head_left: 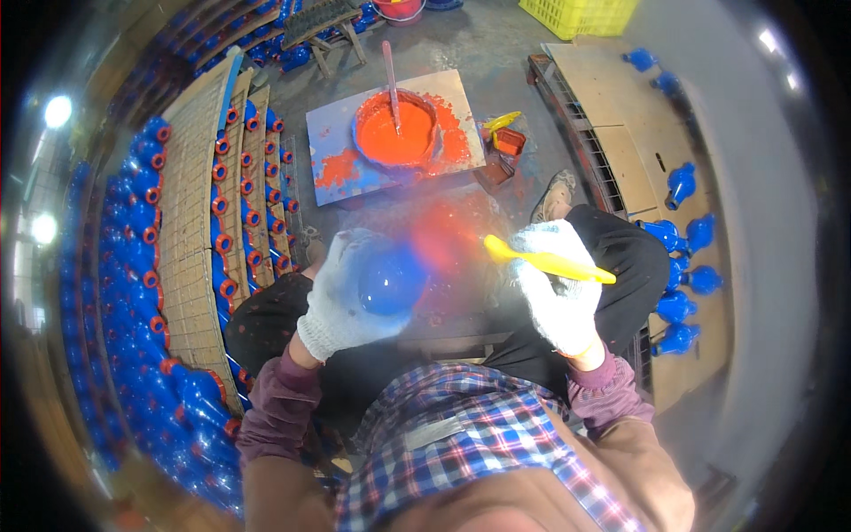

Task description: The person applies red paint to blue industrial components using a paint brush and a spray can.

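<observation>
Blue vessel-like piece, glossy and blurred toward its reddish far end, sits in the left hand, whose gloved fingers are wrapped around it above the person's lap. The right hand, gloved too, has its fingers clamped on a yellow-handled tool, its tip pointing toward the piece. Beyond them, a round bowl holds orange-red paint, with a pinkish stick standing in it; the board beneath is splashed with the same colour. Just beside the board lies a small open container, reddish inside. Farther off are a yellow crate and a red bucket, their contents unclear.
</observation>
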Available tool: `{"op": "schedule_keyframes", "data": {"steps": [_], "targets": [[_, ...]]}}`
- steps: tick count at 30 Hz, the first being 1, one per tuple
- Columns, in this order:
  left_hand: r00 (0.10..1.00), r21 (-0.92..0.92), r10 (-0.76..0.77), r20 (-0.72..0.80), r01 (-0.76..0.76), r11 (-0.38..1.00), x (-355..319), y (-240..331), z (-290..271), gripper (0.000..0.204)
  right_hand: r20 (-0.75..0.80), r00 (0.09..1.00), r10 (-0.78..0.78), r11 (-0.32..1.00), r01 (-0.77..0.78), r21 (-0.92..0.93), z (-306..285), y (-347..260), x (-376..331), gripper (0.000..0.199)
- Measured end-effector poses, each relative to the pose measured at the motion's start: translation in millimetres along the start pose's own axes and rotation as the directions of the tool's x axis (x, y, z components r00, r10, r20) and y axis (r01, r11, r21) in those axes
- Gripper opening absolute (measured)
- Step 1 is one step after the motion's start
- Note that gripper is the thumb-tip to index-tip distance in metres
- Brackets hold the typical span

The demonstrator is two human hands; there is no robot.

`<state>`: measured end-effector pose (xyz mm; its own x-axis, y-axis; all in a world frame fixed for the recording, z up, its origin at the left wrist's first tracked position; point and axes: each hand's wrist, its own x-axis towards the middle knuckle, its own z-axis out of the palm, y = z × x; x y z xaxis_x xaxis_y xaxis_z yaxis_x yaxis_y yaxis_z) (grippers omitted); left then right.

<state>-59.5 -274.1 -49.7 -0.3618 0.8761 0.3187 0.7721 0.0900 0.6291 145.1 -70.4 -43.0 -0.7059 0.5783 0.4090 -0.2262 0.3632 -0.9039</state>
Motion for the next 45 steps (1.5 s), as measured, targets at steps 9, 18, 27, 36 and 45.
{"op": "schedule_keyframes", "data": {"steps": [9,18,27,36,45], "targets": [[0.959,0.583,0.051,0.280,-0.212,0.784,2.4,6.0,-1.6,0.071,-0.075,0.983,0.168,0.933,-0.183,-0.311,15.0,68.4,38.1,0.025],[0.913,0.655,0.021,0.409,-0.309,0.690,-3.1,-1.3,6.8,0.067,-0.011,0.998,-0.065,0.926,0.056,-0.374,19.8,53.2,23.0,0.023],[0.832,0.702,0.197,0.519,-0.547,0.456,4.6,-4.4,20.0,0.043,0.269,0.928,0.258,0.807,-0.054,-0.588,40.3,141.6,62.6,0.039],[0.787,0.603,-0.046,0.615,-0.431,0.672,20.7,3.2,18.5,0.063,0.302,0.924,-0.235,0.762,0.368,-0.533,37.2,87.9,28.8,0.016],[0.814,0.306,-0.267,0.515,0.117,0.945,17.2,-37.0,17.1,0.070,0.167,0.971,-0.171,0.902,0.223,-0.370,37.4,58.4,-6.8,0.012]]}}
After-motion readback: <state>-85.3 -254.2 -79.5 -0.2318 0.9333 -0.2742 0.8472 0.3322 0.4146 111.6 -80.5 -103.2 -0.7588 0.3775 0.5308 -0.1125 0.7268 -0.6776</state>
